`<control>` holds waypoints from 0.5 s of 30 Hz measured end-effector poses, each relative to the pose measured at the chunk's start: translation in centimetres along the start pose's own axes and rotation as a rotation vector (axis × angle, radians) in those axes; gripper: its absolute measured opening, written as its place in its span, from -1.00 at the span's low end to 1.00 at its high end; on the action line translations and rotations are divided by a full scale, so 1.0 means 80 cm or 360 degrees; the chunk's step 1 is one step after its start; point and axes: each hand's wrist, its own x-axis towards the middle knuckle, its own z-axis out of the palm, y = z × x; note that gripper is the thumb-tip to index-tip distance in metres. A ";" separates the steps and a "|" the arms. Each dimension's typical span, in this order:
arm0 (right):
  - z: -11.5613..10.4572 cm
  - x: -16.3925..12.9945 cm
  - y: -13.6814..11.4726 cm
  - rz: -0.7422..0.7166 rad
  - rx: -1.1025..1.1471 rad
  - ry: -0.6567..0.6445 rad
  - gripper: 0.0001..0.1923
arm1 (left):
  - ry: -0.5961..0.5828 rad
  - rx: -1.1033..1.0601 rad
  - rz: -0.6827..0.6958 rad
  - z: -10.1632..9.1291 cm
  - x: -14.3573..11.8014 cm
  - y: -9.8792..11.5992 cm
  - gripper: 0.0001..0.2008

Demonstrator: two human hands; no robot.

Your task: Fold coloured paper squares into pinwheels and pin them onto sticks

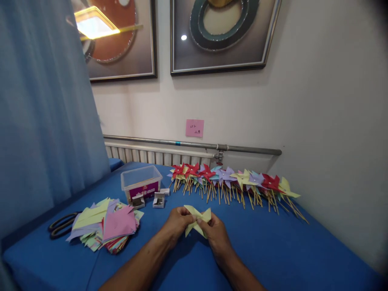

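A pale yellow paper pinwheel is held between both hands above the blue-covered table. Its corners are folded in towards the middle. My left hand grips its left side, the thumb pressing near the centre. From the other side my right hand pinches it, with its thumb also at the middle. The thumbs cover most of the centre, so I cannot tell whether a pin is in it. No stick shows on this pinwheel.
Finished pinwheels on sticks lie in a long row at the back. Left of my hands are a clear plastic box with sticks, small open white boxes, a pile of coloured paper and black-handled scissors. A blue curtain hangs left.
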 end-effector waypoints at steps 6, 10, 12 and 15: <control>0.005 -0.004 -0.012 -0.0026 -0.0047 -0.0062 -0.52 | 0.0021 0.0123 -0.0069 0.000 0.006 -0.008 -0.73; 0.006 -0.004 -0.012 0.0005 -0.0024 -0.0028 -0.50 | -0.0040 0.0110 -0.0036 0.002 0.003 -0.005 -0.74; 0.005 -0.002 -0.008 0.0029 0.0041 -0.0064 -0.48 | -0.0081 0.0041 -0.0008 0.003 0.000 -0.001 -0.72; 0.001 0.004 0.002 0.0064 0.0105 -0.0071 -0.45 | -0.0091 -0.0032 0.0029 0.006 -0.002 0.003 -0.71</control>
